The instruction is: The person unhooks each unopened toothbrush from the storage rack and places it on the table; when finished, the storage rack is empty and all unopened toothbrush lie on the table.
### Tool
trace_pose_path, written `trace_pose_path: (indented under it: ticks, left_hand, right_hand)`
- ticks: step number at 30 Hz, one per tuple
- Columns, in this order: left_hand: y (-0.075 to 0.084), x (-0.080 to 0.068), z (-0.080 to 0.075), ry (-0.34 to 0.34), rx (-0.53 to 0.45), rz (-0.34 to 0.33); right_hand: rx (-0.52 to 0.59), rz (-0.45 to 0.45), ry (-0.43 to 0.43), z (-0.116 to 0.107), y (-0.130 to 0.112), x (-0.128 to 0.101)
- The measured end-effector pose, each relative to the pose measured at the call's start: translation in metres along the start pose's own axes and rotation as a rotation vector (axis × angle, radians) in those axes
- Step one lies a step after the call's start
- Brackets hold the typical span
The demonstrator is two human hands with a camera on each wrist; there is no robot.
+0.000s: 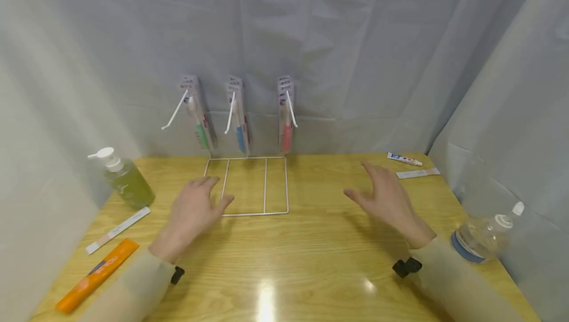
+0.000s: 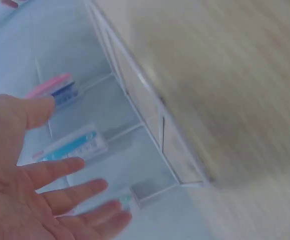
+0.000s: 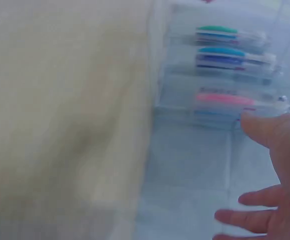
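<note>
Both hands hover over a wooden table (image 1: 311, 262) with fingers spread and nothing in them. My left hand (image 1: 195, 208) is above the front left corner of a white wire rack base (image 1: 265, 186). My right hand (image 1: 384, 196) is to the right of the rack, apart from it. On the rack's hooks at the back hang three packaged toothbrushes: green (image 1: 201, 132), blue (image 1: 240, 134) and pink (image 1: 286, 132). In the blurred left wrist view my left hand (image 2: 40, 200) is spread before the packs. In the right wrist view my right hand (image 3: 274, 175) is near the pink toothbrush (image 3: 224, 98).
A green soap pump bottle (image 1: 126, 179) stands at the left. A white strip (image 1: 117, 230) and an orange tube (image 1: 95, 275) lie at the front left. A small toothpaste tube (image 1: 403, 159) and a white strip (image 1: 418, 174) lie at the back right. A clear bottle (image 1: 484, 235) lies at the right edge.
</note>
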State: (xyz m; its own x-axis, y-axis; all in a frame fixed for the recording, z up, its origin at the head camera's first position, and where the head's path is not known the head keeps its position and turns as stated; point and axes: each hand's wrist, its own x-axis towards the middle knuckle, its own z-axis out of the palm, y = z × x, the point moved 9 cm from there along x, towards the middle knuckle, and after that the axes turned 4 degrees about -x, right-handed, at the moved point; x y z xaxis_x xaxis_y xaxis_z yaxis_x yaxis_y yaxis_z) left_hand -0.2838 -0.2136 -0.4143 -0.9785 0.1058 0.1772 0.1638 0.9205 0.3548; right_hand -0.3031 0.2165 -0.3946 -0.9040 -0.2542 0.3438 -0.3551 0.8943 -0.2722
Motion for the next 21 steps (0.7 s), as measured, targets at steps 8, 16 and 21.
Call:
trace_pose_path:
  ticks: [8, 16, 21]
  left_hand:
    - [-0.036, 0.023, -0.005, -0.019, -0.297, -0.116]
    - [-0.074, 0.038, 0.006, -0.075, -0.342, -0.235]
    - [-0.085, 0.042, 0.014, -0.114, -0.314, -0.313]
  right_hand:
    - [0.421, 0.025, 0.017, -0.006, -0.029, 0.058]
    - [0.716, 0.042, 0.076, 0.010, -0.056, 0.128]
    - [0.865, 0.083, 0.110, 0.022, -0.069, 0.165]
